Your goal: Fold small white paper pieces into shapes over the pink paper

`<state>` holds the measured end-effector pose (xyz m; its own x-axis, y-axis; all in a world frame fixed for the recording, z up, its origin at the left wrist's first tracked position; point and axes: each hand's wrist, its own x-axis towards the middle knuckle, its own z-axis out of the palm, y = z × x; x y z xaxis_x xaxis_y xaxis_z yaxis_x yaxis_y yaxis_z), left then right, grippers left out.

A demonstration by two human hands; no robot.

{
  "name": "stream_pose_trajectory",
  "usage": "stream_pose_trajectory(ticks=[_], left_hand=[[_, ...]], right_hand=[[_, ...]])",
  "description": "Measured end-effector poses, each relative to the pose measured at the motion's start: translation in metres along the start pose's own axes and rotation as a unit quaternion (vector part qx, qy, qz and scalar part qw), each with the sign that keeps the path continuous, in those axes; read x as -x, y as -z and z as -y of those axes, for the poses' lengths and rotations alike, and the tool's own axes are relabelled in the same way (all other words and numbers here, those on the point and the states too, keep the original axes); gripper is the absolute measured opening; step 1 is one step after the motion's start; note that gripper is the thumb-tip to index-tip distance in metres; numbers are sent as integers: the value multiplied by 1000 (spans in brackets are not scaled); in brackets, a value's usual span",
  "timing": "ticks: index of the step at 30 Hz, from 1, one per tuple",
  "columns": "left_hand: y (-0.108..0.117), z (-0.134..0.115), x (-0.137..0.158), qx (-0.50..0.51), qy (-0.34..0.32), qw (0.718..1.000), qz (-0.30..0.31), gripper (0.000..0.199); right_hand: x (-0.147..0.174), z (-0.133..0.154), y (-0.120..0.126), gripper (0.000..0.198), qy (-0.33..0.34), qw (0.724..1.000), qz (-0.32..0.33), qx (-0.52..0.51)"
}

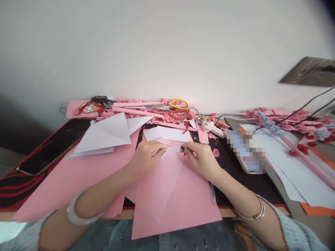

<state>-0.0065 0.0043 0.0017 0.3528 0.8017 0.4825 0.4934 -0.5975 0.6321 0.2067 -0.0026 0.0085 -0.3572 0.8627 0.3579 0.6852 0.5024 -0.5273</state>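
Note:
A small white piece of paper (pixel 171 150) is stretched between my two hands, above the far part of a creased pink sheet (pixel 172 198). My left hand (pixel 148 155) pinches its left end between thumb and fingertips. At the right end, my right hand (pixel 200 157) is closed in a pinch, with a small dark spot at the fingertips that I cannot make out. The pink sheet hangs over the table's front edge. Just beyond my hands lies a white paper strip (pixel 170 133).
Folded white paper (pixel 104 134) rests on more pink paper (pixel 86 181) at left, near a black phone (pixel 52 148). Scissors (pixel 167 106) and pink paper rolls lie along the wall. A glue gun (pixel 211 128), another phone (pixel 244 151) and white sheets (pixel 293 167) are at right.

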Motion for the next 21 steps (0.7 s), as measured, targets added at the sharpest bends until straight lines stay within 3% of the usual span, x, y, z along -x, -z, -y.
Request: stream_pose_trajectory(ticks=[4, 7, 9, 11, 13, 15, 18, 21], left_hand=[[4, 3, -2, 13, 43, 999, -29, 13], [5, 4, -4, 47, 47, 998, 7, 13], [3, 2, -6, 67, 20, 996, 54, 15], [1, 1, -7, 82, -15, 993, 88, 17], [-1, 0, -8, 95, -35, 990, 103, 18], [-2, 0, -7, 107, -28, 988, 107, 16], [-4, 0, -5, 163, 38, 979, 117, 15], [-6, 0, -3, 232, 99, 961, 110, 30]], right_hand=[[-4, -7, 4, 16, -89, 994, -56, -35], [-7, -4, 3, 18, -139, 968, -14, -208], [-8, 1, -1, 25, -175, 914, 61, -361], [-7, 6, -6, 27, -207, 839, 143, -482], [-6, 9, -9, 25, -236, 776, 194, -552], [-6, 9, -11, 24, -259, 741, 210, -583], [-6, 6, -11, 28, -276, 729, 198, -595], [-7, 2, -10, 32, -271, 751, 162, -580]])
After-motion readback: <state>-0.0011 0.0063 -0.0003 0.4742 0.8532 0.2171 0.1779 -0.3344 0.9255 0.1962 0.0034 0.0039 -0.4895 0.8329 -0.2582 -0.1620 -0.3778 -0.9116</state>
